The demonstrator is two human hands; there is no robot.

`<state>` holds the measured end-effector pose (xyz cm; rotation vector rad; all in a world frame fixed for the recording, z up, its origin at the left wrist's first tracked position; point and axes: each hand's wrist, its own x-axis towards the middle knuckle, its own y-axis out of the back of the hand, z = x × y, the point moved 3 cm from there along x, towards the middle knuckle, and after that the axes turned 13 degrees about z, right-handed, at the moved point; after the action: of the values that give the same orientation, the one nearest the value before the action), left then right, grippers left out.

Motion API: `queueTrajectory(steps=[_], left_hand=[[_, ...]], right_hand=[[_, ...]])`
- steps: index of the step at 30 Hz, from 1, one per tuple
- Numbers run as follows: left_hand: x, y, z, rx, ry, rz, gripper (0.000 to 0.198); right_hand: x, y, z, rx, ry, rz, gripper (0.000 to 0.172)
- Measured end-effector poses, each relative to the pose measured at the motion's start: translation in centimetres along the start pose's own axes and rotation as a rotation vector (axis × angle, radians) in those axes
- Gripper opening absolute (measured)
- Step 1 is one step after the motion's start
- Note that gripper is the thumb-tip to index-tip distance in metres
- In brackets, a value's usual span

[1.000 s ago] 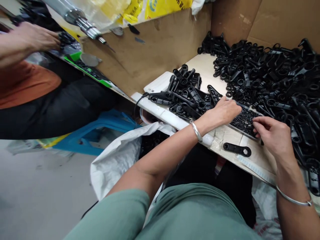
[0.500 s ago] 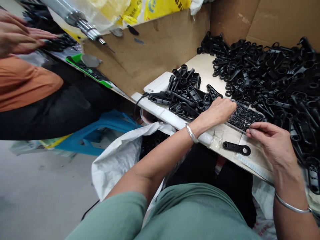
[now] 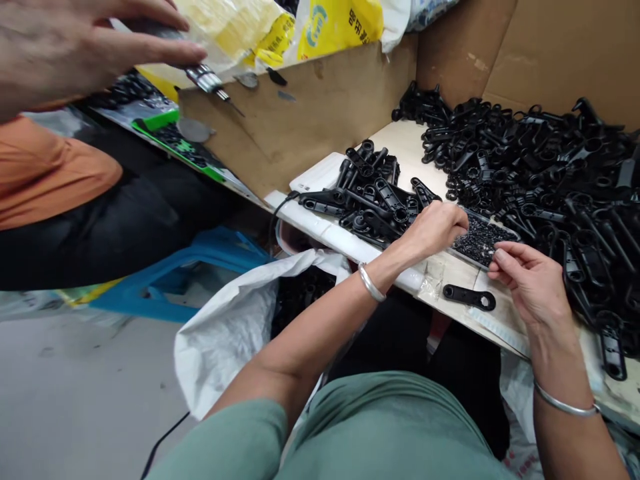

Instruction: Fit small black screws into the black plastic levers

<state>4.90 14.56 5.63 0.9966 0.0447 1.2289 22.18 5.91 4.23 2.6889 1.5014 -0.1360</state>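
My left hand [image 3: 436, 228] is closed, its fingers curled over the left end of a shallow clear tray [image 3: 463, 259] full of tiny black pieces [image 3: 483, 239]. What its fingertips hold, if anything, is hidden. At the tray's near right corner, my right hand [image 3: 535, 277] has thumb and forefinger pinched together. Anything between them is too small to make out. A single black plastic arm [image 3: 469, 297] with a hole at its end lies flat on the table edge, just below the tray and between my two wrists.
Left of the tray is a small pile of black arms [image 3: 373, 190]; a large heap [image 3: 550, 167] fills the right side. A cardboard wall [image 3: 310, 100] stands behind. An open white sack [image 3: 220, 333] hangs below the edge. A co-worker's hand [image 3: 90, 50] is by a hanging electric screwdriver [image 3: 207, 79].
The co-worker's hand has come up and right to the screwdriver. My view has shifted slightly. My two hands stay at the tray, the left one turned a little with its fingertips lower.
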Motion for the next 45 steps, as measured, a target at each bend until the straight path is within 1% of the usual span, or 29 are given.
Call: queueTrajectory(steps=[3, 8, 12, 16, 19, 22, 25, 28, 29, 31, 33, 34, 35, 36, 37, 39, 42, 45], left_hand=[[-0.6, 0.2, 1.1, -0.094, -0.006, 0.035, 0.016], [-1.5, 0.2, 1.8, -0.082, -0.024, 0.110, 0.019], [-1.8, 0.3, 1.7, -0.113, -0.024, 0.122, 0.018], [-2.0, 0.3, 1.4, -0.163, -0.001, 0.167, 0.017], [-2.1, 0.2, 1.1, -0.182, 0.015, 0.183, 0.018], [-2.2, 0.0, 0.8, -0.214, 0.055, 0.182, 0.018], [-2.2, 0.0, 0.7, -0.242, 0.112, 0.172, 0.017], [-2.0, 0.1, 0.5, -0.257, 0.182, 0.139, 0.013], [-2.0, 0.2, 0.4, -0.258, 0.202, 0.122, 0.012], [-1.9, 0.3, 0.3, -0.248, 0.230, 0.090, 0.014], [-1.8, 0.6, 0.2, -0.222, 0.245, 0.078, 0.017], [-1.8, 0.7, 0.2, -0.211, 0.251, 0.083, 0.018], [-1.9, 0.9, 0.2, -0.208, 0.257, 0.097, 0.019], [-2.0, 1.0, 0.2, -0.216, 0.261, 0.115, 0.018], [-2.1, 1.0, 0.2, -0.239, 0.265, 0.134, 0.017], [-2.5, 0.9, 0.4, -0.335, 0.279, 0.180, 0.014], [-3.4, 0.4, 0.9, -0.579, 0.348, 0.239, 0.008], [-4.4, -0.6, 1.9, -0.832, 0.440, 0.253, 0.004]], right_hand=[[-0.2, -1.1, -0.3, -0.006, -0.077, -0.037, 0.041], [0.2, -2.8, -0.2, 0.031, -0.184, -0.118, 0.041], [0.8, -3.0, 0.2, 0.038, -0.225, -0.157, 0.040], [0.9, -3.1, 0.4, 0.031, -0.256, -0.204, 0.042], [0.9, -3.2, 0.5, 0.028, -0.257, -0.217, 0.044], [1.1, -3.4, 0.6, 0.028, -0.227, -0.208, 0.042], [1.3, -3.7, 0.8, 0.018, -0.167, -0.175, 0.038], [1.3, -3.8, 0.7, 0.001, -0.083, -0.118, 0.029], [1.3, -3.9, 0.6, -0.025, -0.025, -0.096, 0.026], [1.2, -3.8, 0.3, -0.136, 0.151, -0.052, 0.019], [1.1, -3.8, 0.0, -0.310, 0.361, -0.005, 0.014], [1.1, -3.7, 0.0, -0.394, 0.441, 0.009, 0.014], [1.2, -3.7, -0.1, -0.450, 0.483, 0.017, 0.015], [1.3, -3.6, 0.0, -0.472, 0.494, 0.023, 0.017], [1.4, -3.5, 0.0, -0.458, 0.473, 0.021, 0.019], [1.6, -3.1, 0.0, -0.328, 0.360, 0.009, 0.022], [1.2, -2.1, 0.0, -0.058, 0.133, -0.026, 0.027], [0.1, -0.9, 0.1, 0.107, -0.032, -0.077, 0.033]])
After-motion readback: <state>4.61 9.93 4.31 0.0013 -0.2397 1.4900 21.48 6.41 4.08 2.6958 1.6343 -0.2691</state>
